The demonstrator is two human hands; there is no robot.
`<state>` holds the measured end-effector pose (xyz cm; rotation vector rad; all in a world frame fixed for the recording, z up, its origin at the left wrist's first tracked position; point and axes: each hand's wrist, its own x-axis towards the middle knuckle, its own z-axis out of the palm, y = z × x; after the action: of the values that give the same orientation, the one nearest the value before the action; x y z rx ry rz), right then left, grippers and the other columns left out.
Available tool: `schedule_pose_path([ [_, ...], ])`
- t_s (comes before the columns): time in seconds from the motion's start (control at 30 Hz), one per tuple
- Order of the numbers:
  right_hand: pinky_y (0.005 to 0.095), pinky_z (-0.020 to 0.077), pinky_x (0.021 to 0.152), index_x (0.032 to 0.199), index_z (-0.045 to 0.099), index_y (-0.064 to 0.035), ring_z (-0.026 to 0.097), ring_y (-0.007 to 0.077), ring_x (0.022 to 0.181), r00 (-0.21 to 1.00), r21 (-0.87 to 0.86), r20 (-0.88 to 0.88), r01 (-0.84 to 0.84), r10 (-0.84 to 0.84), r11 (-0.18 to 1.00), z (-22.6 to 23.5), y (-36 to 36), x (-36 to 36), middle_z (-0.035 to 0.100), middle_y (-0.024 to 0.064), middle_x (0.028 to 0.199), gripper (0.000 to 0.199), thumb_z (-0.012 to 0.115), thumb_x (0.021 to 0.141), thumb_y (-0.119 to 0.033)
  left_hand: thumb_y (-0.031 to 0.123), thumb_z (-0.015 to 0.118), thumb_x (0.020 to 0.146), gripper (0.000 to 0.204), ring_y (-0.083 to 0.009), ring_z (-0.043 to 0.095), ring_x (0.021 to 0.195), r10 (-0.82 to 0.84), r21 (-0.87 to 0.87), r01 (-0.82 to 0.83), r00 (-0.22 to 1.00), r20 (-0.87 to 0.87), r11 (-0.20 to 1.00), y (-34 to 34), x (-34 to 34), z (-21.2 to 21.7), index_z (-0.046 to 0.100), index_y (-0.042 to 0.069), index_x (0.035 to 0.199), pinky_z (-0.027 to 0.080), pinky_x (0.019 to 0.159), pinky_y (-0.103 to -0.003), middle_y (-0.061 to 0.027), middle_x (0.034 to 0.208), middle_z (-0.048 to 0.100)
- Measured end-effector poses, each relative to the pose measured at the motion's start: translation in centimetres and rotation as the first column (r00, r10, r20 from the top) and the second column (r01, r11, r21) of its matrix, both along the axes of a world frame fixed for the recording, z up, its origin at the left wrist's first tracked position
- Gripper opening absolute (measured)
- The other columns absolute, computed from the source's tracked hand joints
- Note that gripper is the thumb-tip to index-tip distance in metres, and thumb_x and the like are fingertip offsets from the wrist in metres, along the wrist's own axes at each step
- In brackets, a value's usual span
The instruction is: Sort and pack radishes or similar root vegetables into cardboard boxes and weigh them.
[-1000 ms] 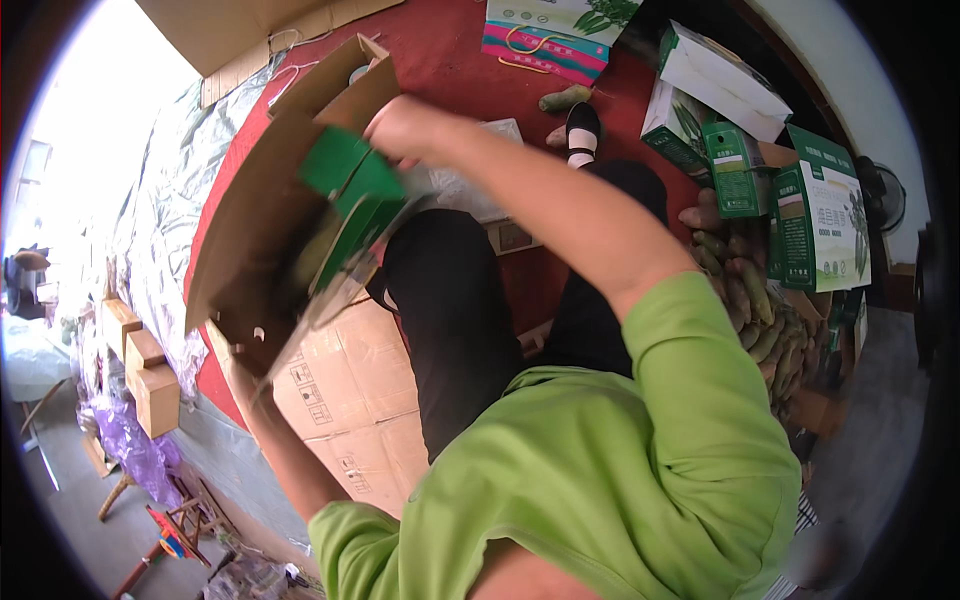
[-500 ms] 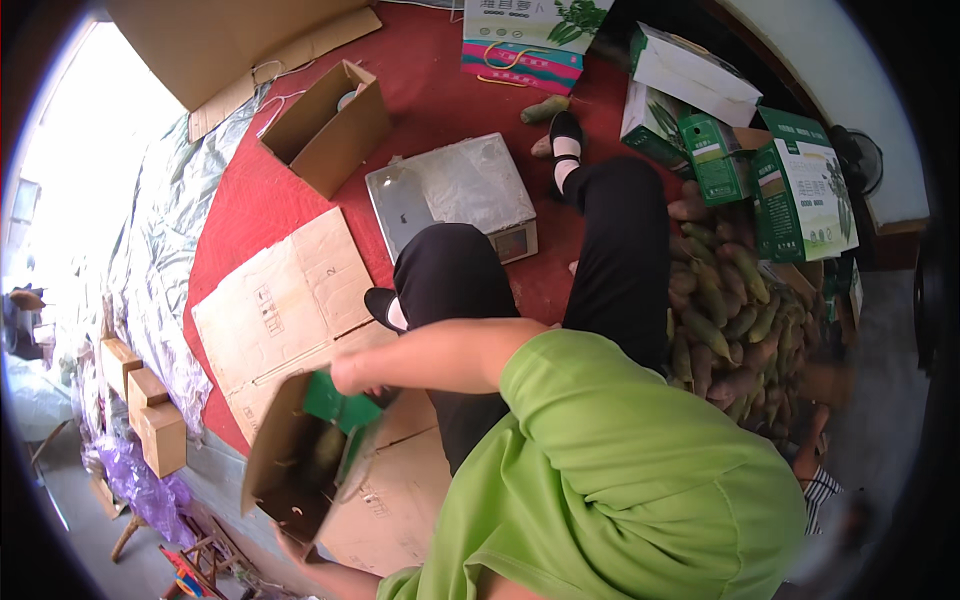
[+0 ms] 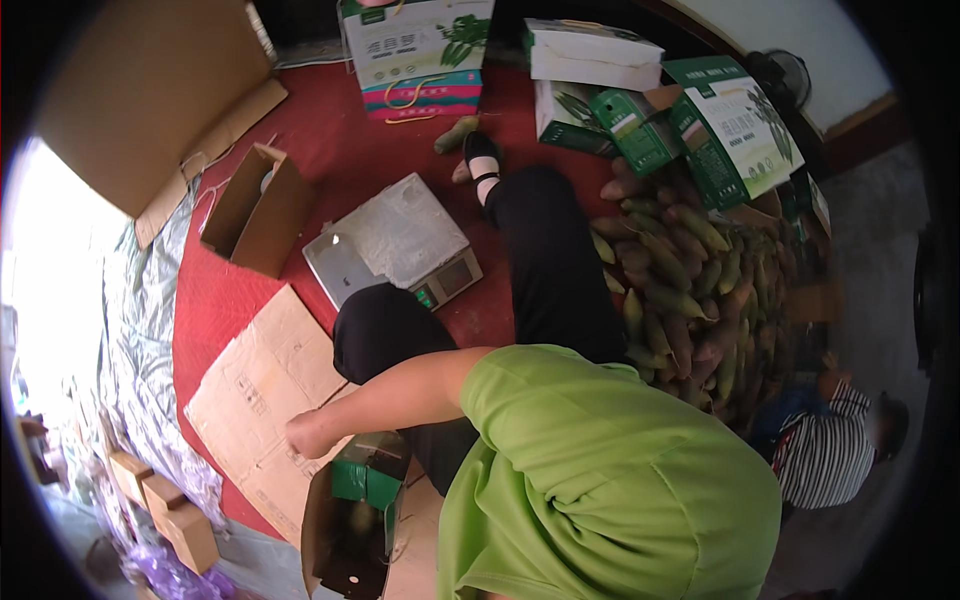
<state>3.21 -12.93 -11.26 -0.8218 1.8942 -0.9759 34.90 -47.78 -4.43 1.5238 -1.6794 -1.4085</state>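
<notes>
My right arm reaches left across my lap, and my right hand [image 3: 312, 436] hangs over a flat cardboard sheet [image 3: 262, 385]. Its fingers are curled in, and whatever they hold is hidden. Just below the hand stands an open box [image 3: 318, 530], brown inside with green flaps [image 3: 367, 484]. A pale, blurred shape lies in it, too unclear to name. My left hand is out of view. In front of my knee sits a scale [image 3: 405, 235] with a lit green display. A heap of long green radishes [image 3: 690, 300], some brownish, lies to my right.
A narrow open carton [image 3: 258, 210] stands beyond the cardboard sheet. Printed gift boxes [image 3: 415, 50] sit ahead; more green-and-white boxes [image 3: 740, 135] stand behind the radish heap. A person in a striped top [image 3: 828, 455] is beside it. Small brown boxes [image 3: 165, 505] and purple plastic [image 3: 175, 572] lie at lower left.
My right hand has let go of the box's green flap and moved left over the cardboard sheet. My left hand has left the view. The box sits lower; my view has shifted right.
</notes>
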Motion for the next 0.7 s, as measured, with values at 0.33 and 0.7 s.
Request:
schedule_pose_path([
  [0.33,0.0280,0.0517,0.059,0.108,0.062,0.0009,0.065,0.0133,0.072,0.766,-0.593,0.196,0.589,-0.612,0.548,14.4,21.0,-11.0,0.069,0.0096,0.091,0.027,0.060,0.084,-0.010,0.040,0.047,0.096,0.047,-0.0278,0.057,0.109,-0.496,-0.323,0.461,0.868,-0.028,0.826,9.0,-19.6,2.4,0.057,0.002,0.122,0.046,0.093,-0.039,-0.0119,0.119,0.061],
  [0.7,0.0317,0.0523,0.074,0.111,0.064,-0.0013,0.067,0.0197,0.083,-0.222,-0.465,-0.262,0.882,-0.939,-0.078,11.4,58.3,-6.4,0.069,0.0103,0.100,0.029,0.061,0.085,-0.013,0.021,0.048,0.100,0.032,-0.0200,0.063,0.098,-0.859,-0.307,0.813,0.403,-0.317,0.495,37.0,-35.0,6.6,0.061,-0.002,0.117,0.050,0.089,-0.036,-0.0133,0.103,0.066],
])
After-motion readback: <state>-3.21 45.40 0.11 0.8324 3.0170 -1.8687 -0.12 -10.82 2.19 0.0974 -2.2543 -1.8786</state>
